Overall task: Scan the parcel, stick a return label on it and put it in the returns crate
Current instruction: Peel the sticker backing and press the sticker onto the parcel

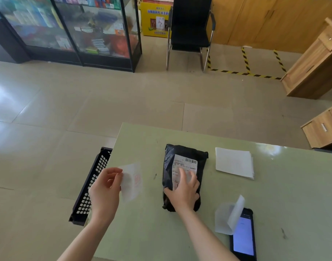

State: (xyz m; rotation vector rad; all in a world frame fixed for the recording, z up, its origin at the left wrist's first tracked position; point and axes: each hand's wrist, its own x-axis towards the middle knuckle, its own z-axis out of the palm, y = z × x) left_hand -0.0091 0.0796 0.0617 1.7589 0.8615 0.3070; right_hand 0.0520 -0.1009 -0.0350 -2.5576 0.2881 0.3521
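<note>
A black plastic parcel [183,153] with a white barcode label lies on the pale green table [274,204]. My right hand [184,191] rests flat on its near half, fingers spread over the label. My left hand [105,187] holds a thin white sheet with a red mark [132,182] by its edge, above the table's left side. A black perforated crate [89,187] stands on the floor against the table's left edge. A phone [243,240] with a lit screen lies at the near right, partly under a curled backing paper [229,217].
A stack of white label sheets [234,162] lies on the table to the right of the parcel. Beyond the table are tiled floor, a black chair [189,34], glass display cabinets [76,29] and wooden desks [316,68] at the right.
</note>
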